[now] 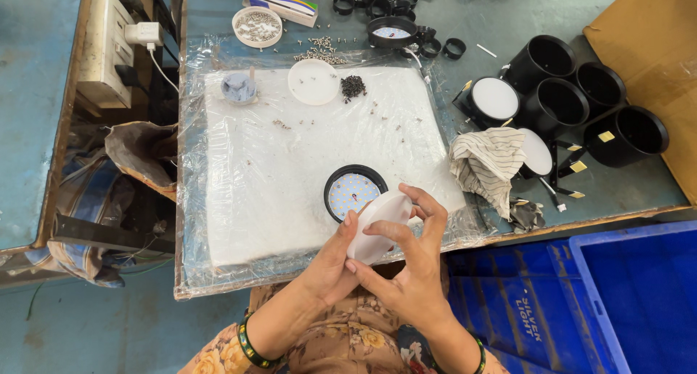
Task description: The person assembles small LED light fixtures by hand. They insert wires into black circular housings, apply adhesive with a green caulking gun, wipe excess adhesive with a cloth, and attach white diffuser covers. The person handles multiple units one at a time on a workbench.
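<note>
Holding a white round diffuser disc (377, 225) at the desk's near edge, left hand (330, 261) and right hand (410, 272) both grasping its rim. Sitting just beyond: the black LED downlight housing (354, 191) on the white foam pad (290, 171). Best keeping fingertips on the rim, face unsmudged.

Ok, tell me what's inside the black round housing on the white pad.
Inside the black round housing: a white LED board dotted with small diodes. Its lower right edge is hidden by the white disc.
</note>
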